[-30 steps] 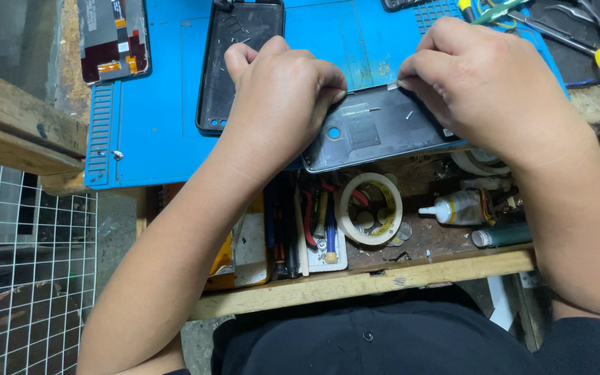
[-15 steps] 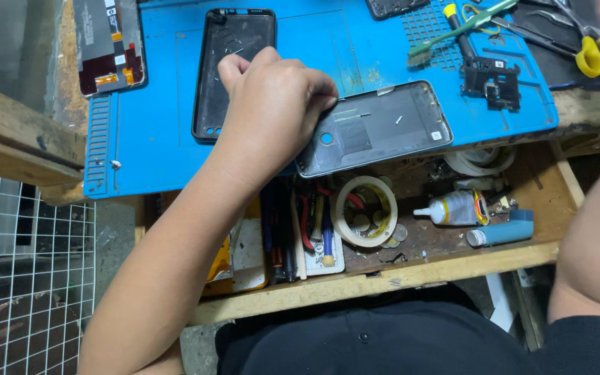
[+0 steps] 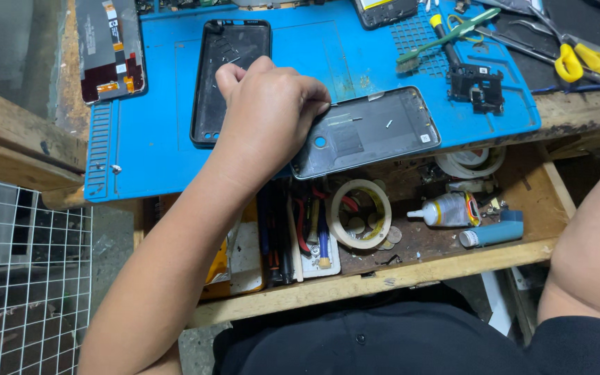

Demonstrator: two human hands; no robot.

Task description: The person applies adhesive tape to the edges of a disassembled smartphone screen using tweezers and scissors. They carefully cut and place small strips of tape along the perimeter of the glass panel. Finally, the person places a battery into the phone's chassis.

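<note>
Fingers of your left hand (image 3: 272, 111) curl loosely, pressing the left end of one grey phone back cover (image 3: 373, 128) on the blue mat (image 3: 154, 149); whether they pinch anything is hidden. Your right hand is out of view. One black frame (image 3: 220, 83) lies just beside; one tape roll (image 3: 361, 214) sits below.

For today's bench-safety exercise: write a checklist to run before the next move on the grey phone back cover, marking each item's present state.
1. Left hand steadies the grey back cover: ok.
2. Cover lies fully on the blue mat: not ok, its near corner overhangs.
3. Right hand ready: cannot tell, out of view.
4. Black phone frame clear of the cover: ok.
5. Scissors away from the hand: ok.
</note>
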